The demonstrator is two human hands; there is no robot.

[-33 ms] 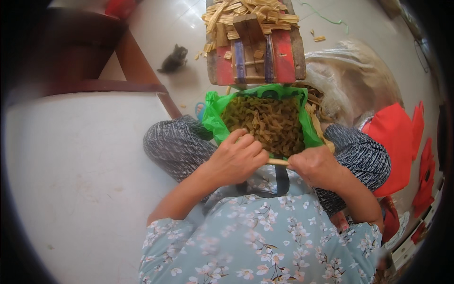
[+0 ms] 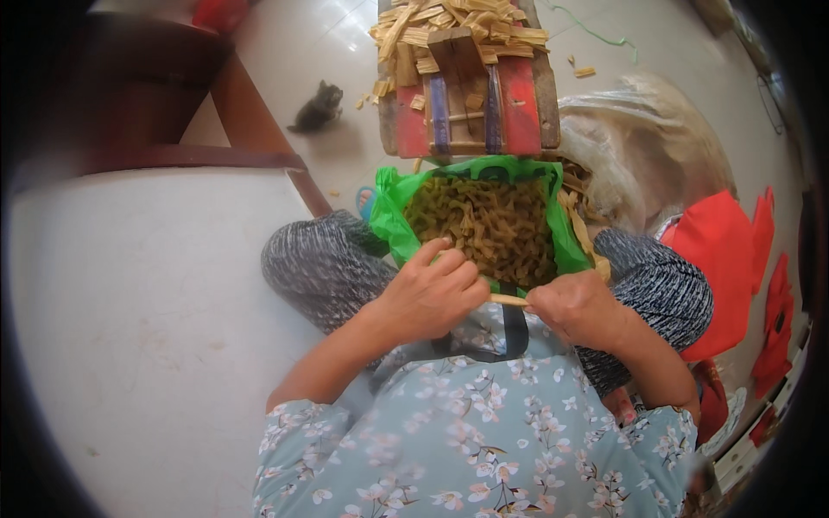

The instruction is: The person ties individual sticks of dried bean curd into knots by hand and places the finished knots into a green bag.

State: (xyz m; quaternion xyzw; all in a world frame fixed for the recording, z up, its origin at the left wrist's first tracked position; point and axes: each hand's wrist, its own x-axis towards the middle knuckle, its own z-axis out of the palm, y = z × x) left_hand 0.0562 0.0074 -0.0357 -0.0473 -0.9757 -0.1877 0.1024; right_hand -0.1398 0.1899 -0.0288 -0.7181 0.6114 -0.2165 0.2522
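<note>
Between my knees sits a green plastic bag (image 2: 393, 205), its mouth spread wide, full of small brownish-green twisted pieces (image 2: 484, 220). At its near edge, my left hand (image 2: 436, 292) and my right hand (image 2: 577, 304) are both closed on a thin pale wooden strip (image 2: 508, 300) that shows in the gap between them. The right fingers wrap the strip's right end. The left fingers curl over its left part, hiding it. A dark strap (image 2: 515, 332) hangs below the strip, over my lap.
Ahead stands a wooden bench (image 2: 522, 104) with red panels and an upright block (image 2: 458, 65), heaped with pale wood strips (image 2: 423, 22). A dark kitten (image 2: 319, 108) sits on the floor to the left. A clear plastic sack (image 2: 648, 142) and red cloth (image 2: 712, 268) lie right; a white tabletop (image 2: 155, 302) fills the left.
Almost nothing differs. Both hands keep their hold on the strip, with only a very slight shift of the hands and strip.
</note>
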